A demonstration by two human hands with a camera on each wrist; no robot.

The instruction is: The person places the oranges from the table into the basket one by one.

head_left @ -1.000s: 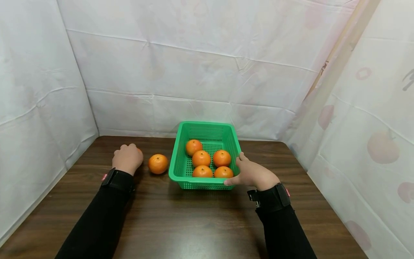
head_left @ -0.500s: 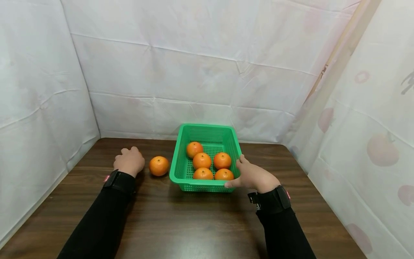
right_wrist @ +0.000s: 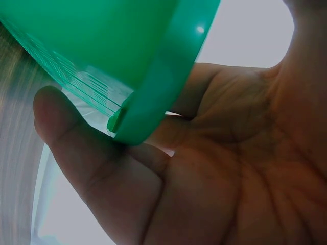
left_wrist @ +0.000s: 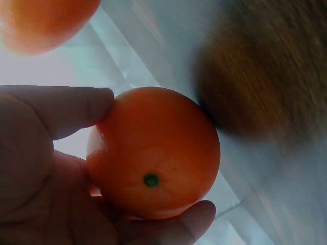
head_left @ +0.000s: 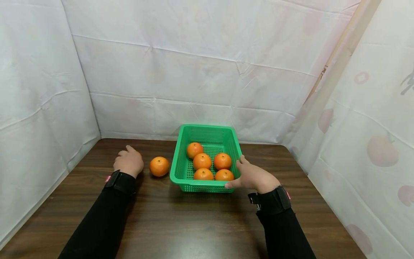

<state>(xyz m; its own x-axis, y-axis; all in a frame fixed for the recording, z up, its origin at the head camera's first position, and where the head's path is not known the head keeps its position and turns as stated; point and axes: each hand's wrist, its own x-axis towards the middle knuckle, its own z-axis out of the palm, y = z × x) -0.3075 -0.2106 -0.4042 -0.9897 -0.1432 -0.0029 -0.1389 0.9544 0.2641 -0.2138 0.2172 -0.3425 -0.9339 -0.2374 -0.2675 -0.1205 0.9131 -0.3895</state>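
Note:
My left hand (head_left: 128,162) is at the left of the table and holds a mandarin orange (left_wrist: 156,150) between thumb and fingers. Its green stem button faces the left wrist camera; in the head view the hand's back hides nearly all of it. Another mandarin orange (head_left: 159,166) sits on the table between that hand and the green plastic basket (head_left: 202,185). Several mandarin oranges (head_left: 202,161) lie inside the basket, mostly in its near half. At the basket's near right corner, my right hand (head_left: 255,176) grips the rim (right_wrist: 173,76), thumb along the front and fingers along the side.
The basket stands on a dark wood-grain table (head_left: 200,223), near its back edge. White cloth sheets (head_left: 194,64) hang behind the table and along both sides, the right one with faded fruit prints.
The left hand's fingers have shifted slightly, one now stretched further forward. The right hand keeps its place at the basket corner. The head view has tilted up a little.

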